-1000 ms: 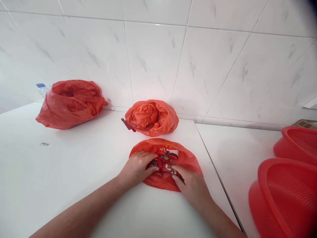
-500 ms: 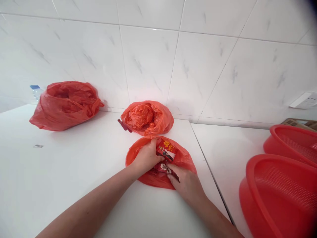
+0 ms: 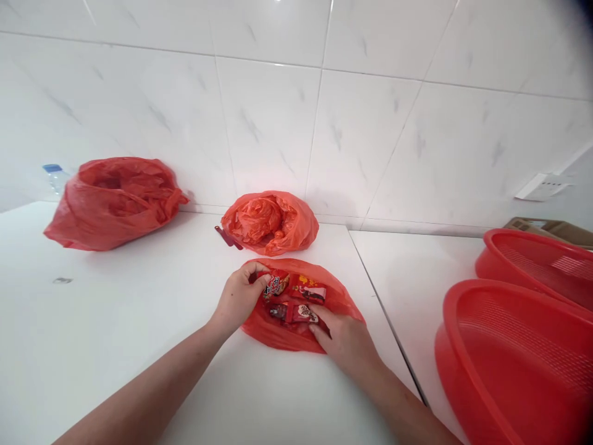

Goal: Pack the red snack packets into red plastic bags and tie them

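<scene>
An open red plastic bag (image 3: pixel 340 298) lies flat on the white table (image 3: pixel 115 309) in front of me, with several small red wrapped sweets (image 3: pixel 296 300) inside. My left hand (image 3: pixel 238 300) has its fingers curled over the bag's left rim, pinching the plastic beside a sweet. On the bag's near right rim rests my right hand (image 3: pixel 345 340), its fingers closed on the plastic edge next to a sweet.
Just behind lies a second red bag (image 3: pixel 271 222) with a dark red clip (image 3: pixel 228 237) beside it. A larger red bag (image 3: pixel 111 203) and a bottle (image 3: pixel 54 176) sit far left. Two red mesh baskets (image 3: pixel 519 352) stand at the right, before a cardboard box (image 3: pixel 551 227). A tiled wall is behind.
My left hand slid from the bag's middle to its left rim and spread the opening wider. More sweets show now. My right hand stayed on the near rim.
</scene>
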Demonstrator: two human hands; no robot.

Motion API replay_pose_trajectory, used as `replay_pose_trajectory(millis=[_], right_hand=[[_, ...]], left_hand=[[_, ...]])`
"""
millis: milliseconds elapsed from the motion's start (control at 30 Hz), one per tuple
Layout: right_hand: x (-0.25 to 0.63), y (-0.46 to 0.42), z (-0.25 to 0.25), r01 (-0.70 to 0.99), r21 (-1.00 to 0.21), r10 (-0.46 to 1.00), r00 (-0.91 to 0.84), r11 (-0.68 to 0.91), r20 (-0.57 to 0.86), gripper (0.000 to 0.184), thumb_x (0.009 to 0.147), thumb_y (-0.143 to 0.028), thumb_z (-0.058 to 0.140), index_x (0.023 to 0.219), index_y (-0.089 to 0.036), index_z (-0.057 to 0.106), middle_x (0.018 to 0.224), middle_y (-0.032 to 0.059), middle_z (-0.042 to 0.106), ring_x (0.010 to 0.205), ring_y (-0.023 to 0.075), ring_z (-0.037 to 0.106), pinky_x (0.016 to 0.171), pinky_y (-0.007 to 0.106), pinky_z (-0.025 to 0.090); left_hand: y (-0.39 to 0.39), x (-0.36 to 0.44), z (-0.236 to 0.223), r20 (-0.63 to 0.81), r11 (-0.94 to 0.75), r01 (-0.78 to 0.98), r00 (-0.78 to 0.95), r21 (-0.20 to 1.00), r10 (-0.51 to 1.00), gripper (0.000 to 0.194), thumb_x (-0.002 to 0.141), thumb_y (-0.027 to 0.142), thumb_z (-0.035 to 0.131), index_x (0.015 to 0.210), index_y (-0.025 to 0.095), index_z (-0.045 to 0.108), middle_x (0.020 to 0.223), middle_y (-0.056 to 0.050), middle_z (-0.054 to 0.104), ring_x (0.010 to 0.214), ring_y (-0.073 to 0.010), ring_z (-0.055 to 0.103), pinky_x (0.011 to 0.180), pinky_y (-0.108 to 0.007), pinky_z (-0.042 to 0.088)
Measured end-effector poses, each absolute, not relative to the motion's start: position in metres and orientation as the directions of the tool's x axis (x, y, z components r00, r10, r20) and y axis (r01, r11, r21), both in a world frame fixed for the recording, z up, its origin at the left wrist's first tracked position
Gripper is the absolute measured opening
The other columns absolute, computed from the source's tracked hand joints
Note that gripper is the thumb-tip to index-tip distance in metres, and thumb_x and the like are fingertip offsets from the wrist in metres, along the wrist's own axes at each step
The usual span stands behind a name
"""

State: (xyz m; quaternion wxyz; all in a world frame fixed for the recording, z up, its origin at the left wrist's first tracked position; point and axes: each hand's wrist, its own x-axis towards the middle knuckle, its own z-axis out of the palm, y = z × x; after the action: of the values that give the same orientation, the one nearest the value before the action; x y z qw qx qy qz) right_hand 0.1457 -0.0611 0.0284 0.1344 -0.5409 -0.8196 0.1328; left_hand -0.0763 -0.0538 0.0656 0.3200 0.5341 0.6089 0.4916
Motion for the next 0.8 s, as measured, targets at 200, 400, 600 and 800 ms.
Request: replay_pose_trajectory(millis=[200, 400, 600, 800], right_hand=[[0.151, -0.068, 0.041, 0.872, -0.295, 0.901, -0.295, 0.390, 0.319, 0.036, 0.087, -0.041, 0.050, 0.118, -0.028, 0.063, 0.090, 0.0040, 0.071, 0.076, 0.0204, 0.066, 0.066, 0.031, 0.049], [0.137, -0.083, 0.046, 0.699, -0.542, 0.869, -0.250, 0.467, 0.426, 0.041, 0.089, -0.043, 0.046, 0.122, -0.022, 0.059, 0.092, 0.0081, 0.068, 0.080, 0.0213, 0.063, 0.071, 0.035, 0.052], [0.123, -0.084, 0.042, 0.396, -0.903, 0.980, -0.169, 0.167, 0.107, 0.062, 0.083, -0.047, 0.053, 0.138, -0.021, 0.038, 0.115, 0.0094, 0.064, 0.084, 0.0207, 0.064, 0.072, 0.034, 0.054], [0.119, -0.078, 0.053, 0.160, -0.986, 0.981, -0.180, -0.039, -0.068, 0.040, 0.079, -0.045, 0.058, 0.110, -0.019, 0.054, 0.085, 0.0024, 0.064, 0.056, 0.0114, 0.055, 0.045, 0.022, 0.041]], left_hand=[[-0.059, -0.086, 0.053, -0.089, 0.041, -0.264, -0.172, 0.964, 0.981, 0.024, 0.074, 0.038, 0.065, 0.075, 0.019, 0.051, 0.069, 0.002, 0.061, 0.061, -0.0127, 0.059, 0.063, -0.027, 0.048], [-0.067, -0.074, 0.058, -0.085, 0.060, -0.418, -0.041, 0.906, 0.996, 0.026, 0.072, 0.037, 0.070, 0.077, 0.017, 0.053, 0.070, 0.001, 0.064, 0.061, -0.0122, 0.060, 0.063, -0.027, 0.051], [-0.073, -0.059, 0.050, 0.001, 0.007, -0.339, 0.024, 0.941, 1.000, 0.024, 0.077, 0.038, 0.068, 0.080, 0.016, 0.057, 0.074, 0.000, 0.065, 0.065, -0.0114, 0.060, 0.065, -0.025, 0.051], [-0.074, -0.058, 0.050, 0.027, 0.000, -0.307, 0.083, 0.952, 0.996, 0.031, 0.081, 0.040, 0.064, 0.099, 0.017, 0.057, 0.087, -0.004, 0.067, 0.078, -0.0150, 0.063, 0.073, -0.028, 0.051]])
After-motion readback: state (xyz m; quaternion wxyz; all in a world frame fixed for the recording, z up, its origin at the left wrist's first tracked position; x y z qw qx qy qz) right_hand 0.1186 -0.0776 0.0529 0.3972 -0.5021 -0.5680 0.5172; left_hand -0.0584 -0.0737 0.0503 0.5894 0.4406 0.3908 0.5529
